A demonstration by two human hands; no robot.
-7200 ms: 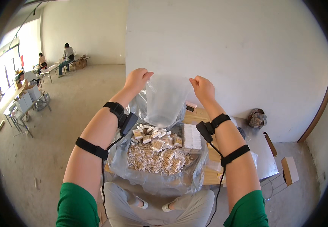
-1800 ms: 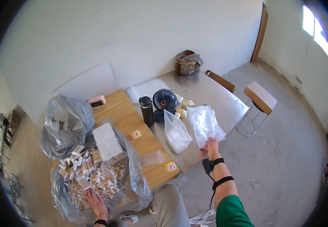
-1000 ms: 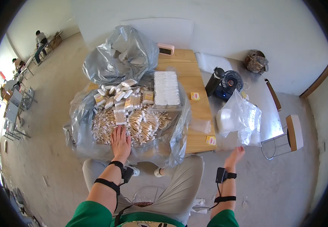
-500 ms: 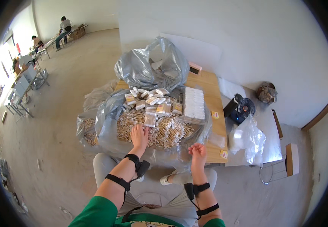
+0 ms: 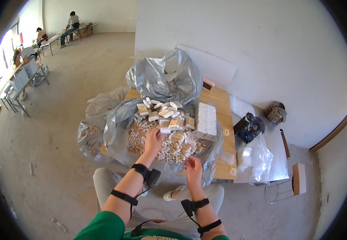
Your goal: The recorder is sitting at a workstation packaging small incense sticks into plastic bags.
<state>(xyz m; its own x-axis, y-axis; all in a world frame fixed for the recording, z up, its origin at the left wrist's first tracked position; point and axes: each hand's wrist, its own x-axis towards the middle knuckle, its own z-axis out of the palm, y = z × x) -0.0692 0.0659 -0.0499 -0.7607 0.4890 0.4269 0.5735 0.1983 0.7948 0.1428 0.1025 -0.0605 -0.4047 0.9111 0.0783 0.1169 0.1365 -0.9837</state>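
A wide heap of loose cotton swabs (image 5: pixel 181 145) lies on a grey plastic sheet (image 5: pixel 115 128) over the table. My left hand (image 5: pixel 153 141) is at the heap, its fingers bent together just short of a clear pack of swabs (image 5: pixel 164 125); whether they pinch anything is hidden. At the heap's front right edge is my right hand (image 5: pixel 193 171), fingers curled in a pinch, with anything between them too small to make out. Several filled swab packs (image 5: pixel 166 113) are piled behind the loose swabs. A block of stacked white packs (image 5: pixel 206 119) stands to their right.
A large grey plastic bag (image 5: pixel 165 78) stands open at the table's back. On the wooden table (image 5: pixel 227 150) lie small yellow-and-white cards (image 5: pixel 232 171). Farther right are a black fan (image 5: pixel 255 126) and a clear bag (image 5: pixel 257 158) on a side table. Other people (image 5: pixel 72 26) sit far left.
My view has shifted slightly. My left hand has moved forward, its fingers drawn together, and the clear pack sits closer to the packs behind. My right hand has come left toward the heap.
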